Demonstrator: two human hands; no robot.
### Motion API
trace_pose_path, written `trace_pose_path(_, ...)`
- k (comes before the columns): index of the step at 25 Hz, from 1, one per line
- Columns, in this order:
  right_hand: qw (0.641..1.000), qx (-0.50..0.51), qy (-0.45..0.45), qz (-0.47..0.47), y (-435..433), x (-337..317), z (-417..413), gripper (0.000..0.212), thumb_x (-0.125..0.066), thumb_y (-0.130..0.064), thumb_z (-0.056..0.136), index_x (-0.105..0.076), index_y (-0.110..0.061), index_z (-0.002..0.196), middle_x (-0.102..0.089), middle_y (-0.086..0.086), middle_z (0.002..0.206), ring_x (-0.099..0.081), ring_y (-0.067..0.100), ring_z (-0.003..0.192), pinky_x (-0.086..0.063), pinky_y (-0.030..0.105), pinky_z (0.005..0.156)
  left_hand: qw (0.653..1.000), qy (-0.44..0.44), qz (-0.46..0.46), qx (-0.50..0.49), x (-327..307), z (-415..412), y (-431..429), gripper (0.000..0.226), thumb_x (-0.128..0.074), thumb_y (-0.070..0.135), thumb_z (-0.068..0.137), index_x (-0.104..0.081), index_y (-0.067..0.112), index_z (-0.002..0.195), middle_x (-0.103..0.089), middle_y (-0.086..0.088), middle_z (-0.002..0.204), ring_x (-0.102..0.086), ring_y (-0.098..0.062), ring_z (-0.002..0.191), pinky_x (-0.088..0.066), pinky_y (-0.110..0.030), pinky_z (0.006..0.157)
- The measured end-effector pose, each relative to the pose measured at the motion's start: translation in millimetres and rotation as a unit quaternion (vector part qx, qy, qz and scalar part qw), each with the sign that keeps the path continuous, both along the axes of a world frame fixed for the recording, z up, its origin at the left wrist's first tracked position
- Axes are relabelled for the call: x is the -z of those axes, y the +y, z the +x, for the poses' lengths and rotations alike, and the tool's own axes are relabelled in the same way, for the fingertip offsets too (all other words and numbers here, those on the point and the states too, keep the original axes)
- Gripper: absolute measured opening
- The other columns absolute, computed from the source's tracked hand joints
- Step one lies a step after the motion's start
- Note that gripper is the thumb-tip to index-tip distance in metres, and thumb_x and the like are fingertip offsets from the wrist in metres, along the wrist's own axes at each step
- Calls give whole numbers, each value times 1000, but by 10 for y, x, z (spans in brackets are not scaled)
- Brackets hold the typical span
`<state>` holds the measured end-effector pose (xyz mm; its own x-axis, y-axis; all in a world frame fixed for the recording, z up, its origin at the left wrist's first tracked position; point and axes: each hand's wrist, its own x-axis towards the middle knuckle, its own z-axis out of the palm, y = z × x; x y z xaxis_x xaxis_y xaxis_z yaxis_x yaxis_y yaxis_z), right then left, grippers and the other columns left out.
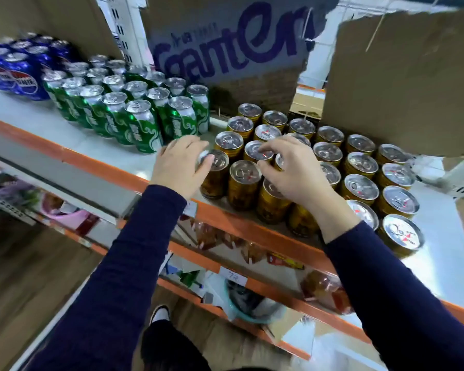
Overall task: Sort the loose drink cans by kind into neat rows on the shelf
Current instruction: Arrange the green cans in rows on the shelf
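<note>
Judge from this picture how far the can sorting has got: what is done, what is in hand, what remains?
Done: blue metal drink cans and green-and-white metal drink cans stand in rows on the white shelf. In hand: the left hand grips the leftmost gold metal can; the right hand rests curled over neighbouring gold cans, its grip unclear. Left: straightening that gold block's slightly uneven front rows, it seems.

Blue cans [22, 73] stand upright in rows at the left end of the shelf [24, 111]. Green cans [142, 127] stand upright in diagonal rows just beside them. Gold cans [360, 190] with silver pull-tab lids stand upright in rows at the right, reaching the front edge.
</note>
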<state>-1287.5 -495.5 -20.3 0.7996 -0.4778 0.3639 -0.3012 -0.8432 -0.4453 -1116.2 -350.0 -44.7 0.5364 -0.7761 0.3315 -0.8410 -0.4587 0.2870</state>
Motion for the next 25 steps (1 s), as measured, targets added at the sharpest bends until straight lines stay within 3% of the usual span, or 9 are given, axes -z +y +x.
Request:
trace_pose_path(7, 999, 29, 14, 3, 276, -29, 1482, 31, -70, -21, 84, -66, -11, 113, -64, 8, 109, -59, 22, 99, -40, 23, 85, 999, -2, -32, 43, -82, 1411, 238, 36, -54, 26, 95, -59, 11, 128, -58, -8, 128, -49, -28, 122, -36, -46, 104)
trace_pose_path(12, 990, 130, 16, 46, 187, -74, 2166, 27, -58, -18, 92, -64, -10, 117, -66, 11, 114, -60, 25, 105, -44, 29, 90, 981, -52, -86, 165, -197, 1908, 74, 22, -61, 17, 88, -71, 7, 105, -65, -10, 96, -58, -31, 93, -46, -42, 84)
trace_pose_path(15, 977, 197, 11, 75, -4, -123, 2389, 34, -58, -25, 93, -60, -10, 123, -64, 10, 120, -58, 25, 110, -37, 21, 85, 982, -41, -72, 170, -250, 2141, -97, 26, -60, 24, 88, -69, 12, 109, -62, -5, 103, -54, -29, 102, -39, -41, 89)
trace_pose_path(18, 961, 223, 65, 152, -244, -144, 2576, 56, -65, -41, 87, -53, -14, 133, -58, 7, 132, -53, 23, 121, -39, 25, 93, 987, -15, -37, 156, -251, 2334, -240, 36, -60, 37, 88, -63, 19, 118, -58, -1, 114, -48, -26, 113, -30, -40, 97)
trace_pose_path(21, 946, 210, 69, 238, -430, -100, 2744, 50, -72, -45, 78, -65, -15, 118, -67, 5, 113, -62, 20, 103, -52, 30, 84, 986, 13, -28, 164, -226, 2441, -306, 43, -61, 45, 86, -60, 21, 122, -56, 2, 120, -47, -23, 116, -27, -40, 101)
trace_pose_path(25, 957, 221, 29, 184, -538, -60, 2827, 47, -76, -43, 75, -69, -15, 112, -68, 1, 102, -60, 9, 84, -43, 11, 58, 985, 25, -29, 168, -224, 2487, -330, 47, -62, 46, 85, -58, 23, 126, -55, 5, 122, -47, -19, 118, -25, -37, 102)
